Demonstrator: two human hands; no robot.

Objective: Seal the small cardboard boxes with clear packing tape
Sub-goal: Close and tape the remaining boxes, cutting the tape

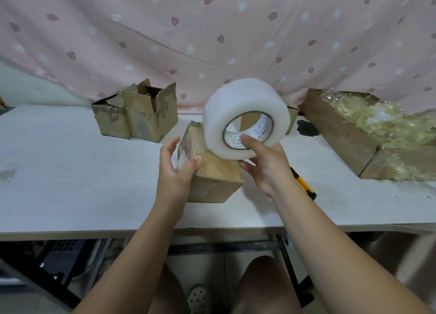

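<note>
box: the small box (212,174) I'm sealing is sitting on the table (70,172) right in front of me, turned corner-on, flaps looking closed

tape: the tape roll (236,106) is hovering just above the box's far right corner, off the table

right hand: my right hand (264,165) is gripping the roll, thumb hooking into the core and fingers wrapping under the outer rim. The wrist is bending up just right of the box

left hand: my left hand (175,169) is cupping the box's near left corner, thumb pressing on top, fingers loosely curving along the left side. Can't tell if a loose tape end is under it

how I'm planning it: guessing the trick is pinning the tape end on the box's left side, then pulling the roll straight along the seam, low and taut so it isn't wrinkling

nearby: a knife (304,184) is lying just right of the box for the cut, and open boxes (139,115) are waiting behind it to the left
</note>
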